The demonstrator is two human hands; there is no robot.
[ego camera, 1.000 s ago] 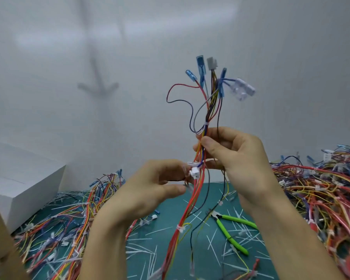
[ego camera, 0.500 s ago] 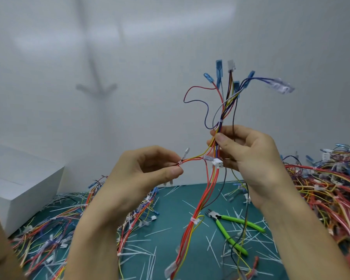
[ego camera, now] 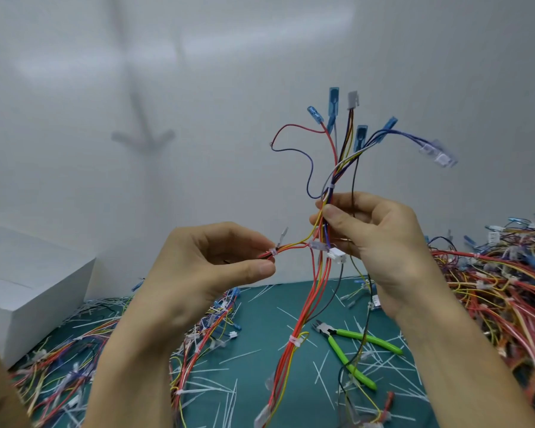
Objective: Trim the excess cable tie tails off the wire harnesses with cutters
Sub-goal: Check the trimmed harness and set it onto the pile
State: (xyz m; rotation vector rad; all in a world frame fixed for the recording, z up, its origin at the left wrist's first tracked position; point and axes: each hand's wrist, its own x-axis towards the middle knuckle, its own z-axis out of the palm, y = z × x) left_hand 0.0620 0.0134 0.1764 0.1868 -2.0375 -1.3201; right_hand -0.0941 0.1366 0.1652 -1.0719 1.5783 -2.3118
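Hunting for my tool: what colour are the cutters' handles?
Bright green; the cutters show best in the head view.

Green mat: cutters, harness piles, tie offcuts.

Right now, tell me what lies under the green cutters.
The cutters rest on the teal mat among cut tie tails; anything directly beneath the handles is hidden.

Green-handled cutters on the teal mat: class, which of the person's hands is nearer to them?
Right. The right hand holds the multicoloured wire harness just above the green-handled cutters; the left hand pinches a branch farther left.
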